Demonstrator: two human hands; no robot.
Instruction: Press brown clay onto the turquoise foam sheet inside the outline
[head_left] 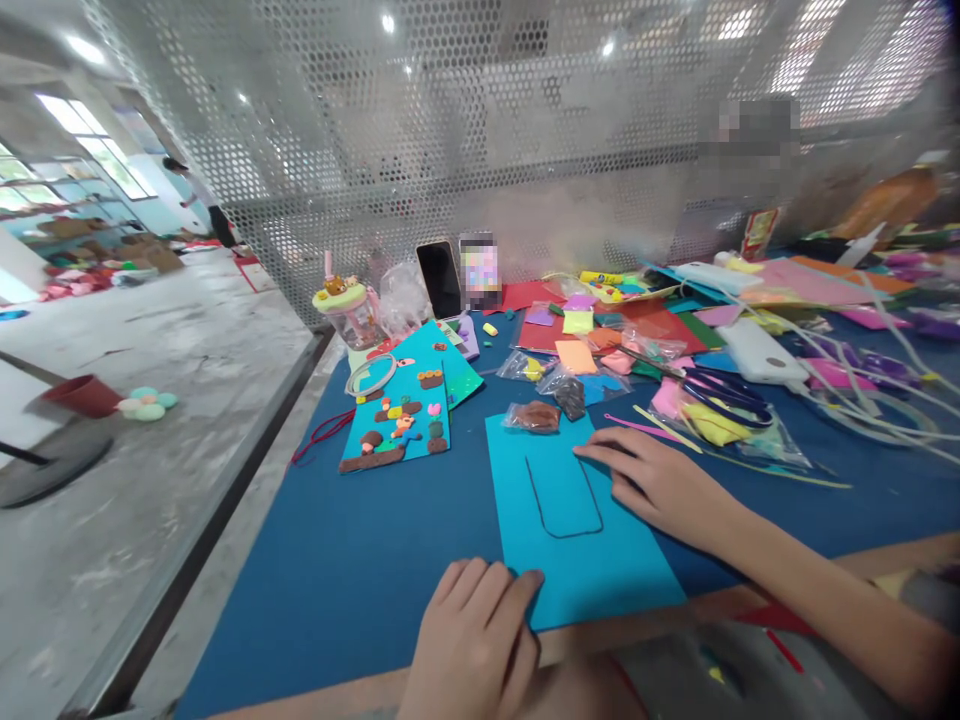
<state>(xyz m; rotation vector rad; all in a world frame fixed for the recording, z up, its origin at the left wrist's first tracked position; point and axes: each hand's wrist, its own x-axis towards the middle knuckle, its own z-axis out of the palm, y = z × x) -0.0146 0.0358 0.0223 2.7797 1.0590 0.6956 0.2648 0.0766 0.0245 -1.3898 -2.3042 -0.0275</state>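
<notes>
Hands flat w/ fingers spread: left hand (472, 640), right hand (660, 480), on smooth cyan foam sheet (592, 560)

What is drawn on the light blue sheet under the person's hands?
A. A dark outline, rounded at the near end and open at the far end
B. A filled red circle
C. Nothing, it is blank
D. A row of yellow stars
A: the light blue sheet bears a dark U-shaped outline between the left hand, which rests on its near corner, and the right hand, which lies flat on its far right edge.
</notes>
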